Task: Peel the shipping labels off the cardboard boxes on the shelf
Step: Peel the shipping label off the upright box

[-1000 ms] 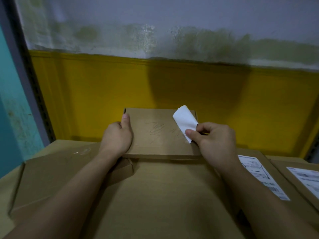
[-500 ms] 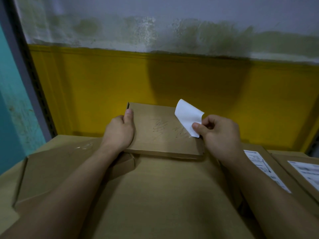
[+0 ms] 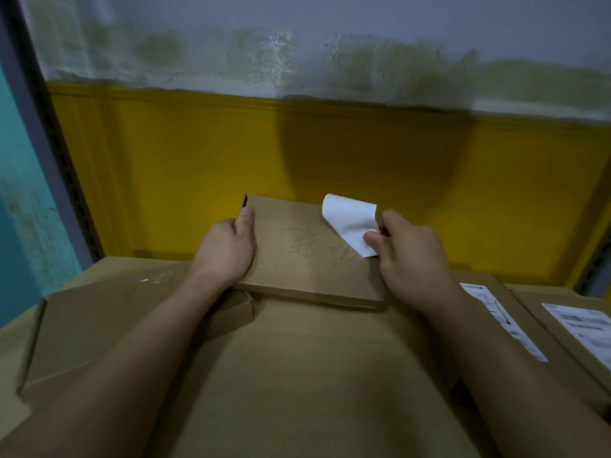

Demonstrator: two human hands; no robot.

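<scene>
Yellow wall [image 3: 165,180], cardboard box [image 3: 297,262] — label [image 3: 349,222] between right fingers [image 3: 371,239]

shelf [image 3: 53,160] | on it: cardboard boxes [image 3: 314,375] packed side by side

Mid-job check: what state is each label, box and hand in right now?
small flat box: rests on the big box, top bare but scribbled.
white label: lifted and curled; last corner unclear.
left hand: grips the small flat box's left edge.
right hand: pinches the white label.
near right label: stuck flat.
far right label: stuck flat.
</scene>
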